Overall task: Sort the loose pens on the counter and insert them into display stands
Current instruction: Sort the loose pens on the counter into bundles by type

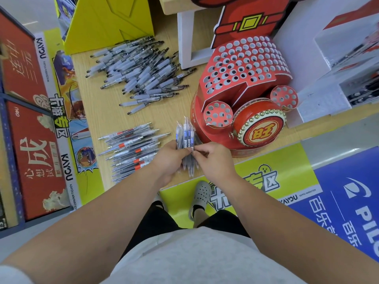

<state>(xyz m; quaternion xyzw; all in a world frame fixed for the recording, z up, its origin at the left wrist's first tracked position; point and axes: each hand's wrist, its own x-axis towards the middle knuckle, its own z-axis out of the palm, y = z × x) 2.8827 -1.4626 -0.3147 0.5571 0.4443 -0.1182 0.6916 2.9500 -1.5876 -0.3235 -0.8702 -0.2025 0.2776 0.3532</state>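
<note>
Pens in a blue-banded bundle (187, 140) sit clasped by the left hand (171, 158), the right hand (213, 158) pinching one, beside the red holed display stand (244, 64); two loose pen piles (139, 72) (133, 148) cover the tabletop (98, 111).

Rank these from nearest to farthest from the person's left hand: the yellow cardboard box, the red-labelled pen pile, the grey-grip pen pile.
Measured from the left hand:
1. Red-labelled pen pile, just to its left.
2. Grey-grip pen pile, farther back on the counter.
3. Yellow cardboard box, at the back.

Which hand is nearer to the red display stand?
Right. The right hand is just beside the red display stand; the left hand, holding the pen bundle, is farther away.
</note>
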